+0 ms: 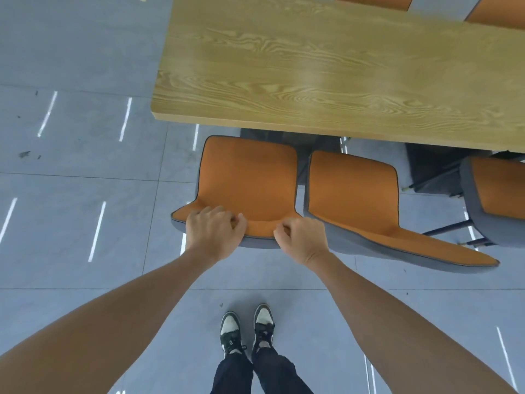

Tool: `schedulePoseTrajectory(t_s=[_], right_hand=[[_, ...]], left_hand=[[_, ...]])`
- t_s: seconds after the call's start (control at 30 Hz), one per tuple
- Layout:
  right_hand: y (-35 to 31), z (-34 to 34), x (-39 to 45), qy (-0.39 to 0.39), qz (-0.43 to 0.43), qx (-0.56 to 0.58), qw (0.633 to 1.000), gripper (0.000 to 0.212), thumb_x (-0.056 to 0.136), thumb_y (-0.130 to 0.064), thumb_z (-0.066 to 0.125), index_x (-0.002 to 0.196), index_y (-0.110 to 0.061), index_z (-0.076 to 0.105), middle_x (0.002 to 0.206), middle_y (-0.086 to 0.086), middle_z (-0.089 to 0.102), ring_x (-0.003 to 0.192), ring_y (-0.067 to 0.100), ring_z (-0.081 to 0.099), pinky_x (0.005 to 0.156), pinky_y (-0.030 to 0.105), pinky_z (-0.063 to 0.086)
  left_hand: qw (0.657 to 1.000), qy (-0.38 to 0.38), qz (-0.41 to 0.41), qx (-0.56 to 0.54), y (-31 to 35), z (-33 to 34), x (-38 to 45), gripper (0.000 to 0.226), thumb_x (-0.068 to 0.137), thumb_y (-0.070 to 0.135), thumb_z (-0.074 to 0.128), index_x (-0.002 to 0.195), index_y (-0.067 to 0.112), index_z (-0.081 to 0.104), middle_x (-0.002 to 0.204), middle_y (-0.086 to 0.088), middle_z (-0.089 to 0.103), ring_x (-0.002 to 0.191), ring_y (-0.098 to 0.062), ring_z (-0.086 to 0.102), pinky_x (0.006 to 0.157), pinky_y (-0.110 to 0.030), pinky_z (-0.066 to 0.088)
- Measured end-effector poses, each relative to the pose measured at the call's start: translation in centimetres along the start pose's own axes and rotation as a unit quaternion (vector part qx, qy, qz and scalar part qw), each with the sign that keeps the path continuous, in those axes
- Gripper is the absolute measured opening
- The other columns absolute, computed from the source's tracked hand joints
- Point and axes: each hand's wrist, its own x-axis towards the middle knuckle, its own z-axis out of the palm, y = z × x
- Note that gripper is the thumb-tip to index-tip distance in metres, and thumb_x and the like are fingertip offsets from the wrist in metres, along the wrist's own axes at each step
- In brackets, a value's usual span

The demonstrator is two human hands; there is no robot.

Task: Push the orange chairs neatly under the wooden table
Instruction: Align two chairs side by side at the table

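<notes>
An orange chair (pixel 247 177) with a grey shell stands in front of me, its seat's far edge just short of the near edge of the wooden table (pixel 326 66). My left hand (pixel 213 228) grips the top of its backrest on the left, fingers curled over the rim. At the right of the same backrest top, my right hand (pixel 301 237) grips it too. A second orange chair (pixel 352 191) stands right beside it, turned at a slight angle. A third orange chair (pixel 500 189) is at the right edge.
Two more orange chairs (pixel 375 0) (pixel 500 12) show beyond the table's far side. Dark table legs (pixel 431 169) stand under the tabletop on the right. The floor is grey tile (pixel 71 166) with light reflections. My feet (pixel 247 331) are behind the gripped chair.
</notes>
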Motion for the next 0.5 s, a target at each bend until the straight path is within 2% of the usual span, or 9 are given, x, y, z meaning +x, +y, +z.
schedulePoseTrajectory(t_s=[0.07,0.1,0.13,0.17,0.2,0.27,0.37,0.43,0.5], right_hand=[[-0.4,-0.8,-0.1,-0.060,0.016,0.025,0.998,0.039,0.086,-0.043,0.037,0.065,-0.019,0.058,0.054,-0.006,0.054,0.053,0.010,0.048,0.052,0.029,0.042],[-0.1,-1.5,-0.3,-0.089,0.021,0.026,0.995,0.040,0.091,-0.049,0.036,0.085,-0.024,0.067,0.071,-0.011,0.064,0.070,0.005,0.056,0.072,0.032,0.051],[0.7,-2.4,-0.7,-0.093,0.012,0.012,0.995,0.046,0.094,-0.055,0.035,0.109,-0.026,0.068,0.094,-0.013,0.070,0.094,0.007,0.060,0.096,0.036,0.047],[1.8,-3.3,-1.1,-0.072,0.000,-0.014,0.997,0.056,0.095,-0.060,0.035,0.127,-0.022,0.061,0.116,-0.009,0.068,0.115,0.011,0.055,0.112,0.041,0.035],[3.1,-4.5,-1.9,-0.034,-0.001,-0.046,0.998,0.062,0.095,-0.062,0.036,0.135,-0.019,0.056,0.130,-0.005,0.063,0.125,0.013,0.050,0.119,0.044,0.024],[6.2,-6.9,-3.7,0.033,0.030,-0.117,0.992,0.067,0.093,-0.063,0.041,0.139,-0.016,0.050,0.139,0.002,0.056,0.131,0.019,0.046,0.120,0.048,0.020],[10.6,-9.6,-6.2,0.001,0.112,-0.195,0.974,0.074,0.087,-0.060,0.056,0.142,-0.013,0.041,0.140,0.007,0.053,0.129,0.028,0.046,0.116,0.050,0.025],[12.7,-10.6,-7.6,-0.061,0.139,-0.223,0.963,0.072,0.085,-0.056,0.062,0.139,-0.014,0.041,0.134,0.005,0.055,0.123,0.028,0.051,0.112,0.048,0.030],[14.4,-11.1,-8.9,-0.100,0.116,-0.262,0.953,0.063,0.086,-0.043,0.065,0.138,-0.016,0.041,0.131,0.003,0.058,0.121,0.025,0.052,0.107,0.044,0.036]], left_hand=[[1.000,-0.013,0.004,0.003,0.0,-0.4,-0.2,0.052,0.094,0.047,0.038,0.056,0.023,0.065,0.055,0.007,0.051,0.058,-0.018,0.051,0.057,-0.029,0.043],[1.000,-0.023,0.003,0.001,0.0,-0.6,-0.3,0.052,0.095,0.047,0.037,0.058,0.023,0.066,0.057,0.007,0.052,0.060,-0.018,0.052,0.059,-0.030,0.044],[1.000,-0.031,0.001,-0.003,0.0,-0.8,-0.4,0.053,0.095,0.048,0.036,0.060,0.023,0.067,0.059,0.007,0.054,0.063,-0.018,0.054,0.062,-0.031,0.046],[0.999,-0.043,0.001,-0.007,0.0,-1.0,-0.5,0.054,0.095,0.051,0.033,0.064,0.024,0.069,0.062,0.007,0.056,0.066,-0.018,0.056,0.066,-0.032,0.047],[0.998,-0.063,0.007,-0.014,0.1,-1.2,-0.5,0.058,0.095,0.056,0.029,0.067,0.025,0.069,0.066,0.008,0.058,0.070,-0.018,0.057,0.071,-0.033,0.047],[0.992,-0.113,0.043,-0.041,0.7,-1.4,-0.4,0.065,0.089,0.073,0.023,0.069,0.028,0.065,0.071,0.012,0.059,0.074,-0.015,0.057,0.076,-0.036,0.045],[0.974,-0.170,0.133,-0.075,4.1,-2.1,-0.3,0.059,0.077,0.086,0.038,0.069,0.030,0.053,0.071,0.014,0.055,0.068,-0.011,0.054,0.067,-0.035,0.042],[0.960,-0.211,0.182,-0.031,6.9,-2.0,-0.1,0.051,0.076,0.077,0.053,0.087,0.027,0.055,0.081,0.010,0.057,0.076,-0.015,0.055,0.068,-0.035,0.042],[0.950,-0.233,0.206,0.028,9.1,-1.7,0.3,0.043,0.082,0.055,0.065,0.105,0.020,0.055,0.090,0.003,0.057,0.083,-0.022,0.057,0.071,-0.035,0.043]])
